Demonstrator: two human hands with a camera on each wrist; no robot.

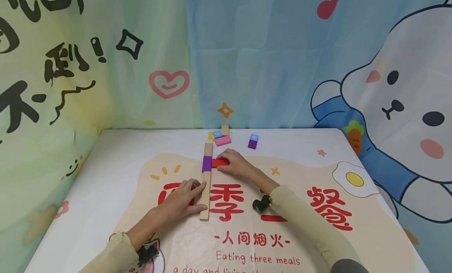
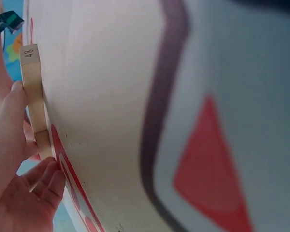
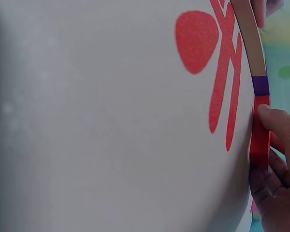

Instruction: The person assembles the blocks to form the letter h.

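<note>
Wooden block row (image 1: 204, 212) lies lengthwise away from the person on the cloth-covered bench (image 1: 116, 151); loose pieces butted end to end, it should be stiff along each block but likely to kink at the joints, so it is best steadied along its long side rather than lifted as one. The left hand (image 1: 185, 196) does that sort of work: its grip is apart, thumb and index finger spread along the row's left side and touching it. The right hand (image 1: 236, 163) has its grip clamped on the red block (image 1: 219, 162), which sits square to the row with its inner end against the purple block (image 1: 206, 163). That red block looks light, rigid and hard to break; its smooth faces may slide easily on the cloth, and a hard push could skew the row. A hold by the outer end, thumb against fingers, seems right, keeping the meeting end free. Smaller by look, beyond the right hand, are a pink block (image 1: 223, 141) and a blue block (image 1: 217, 134), both light and easily pinched.
</note>
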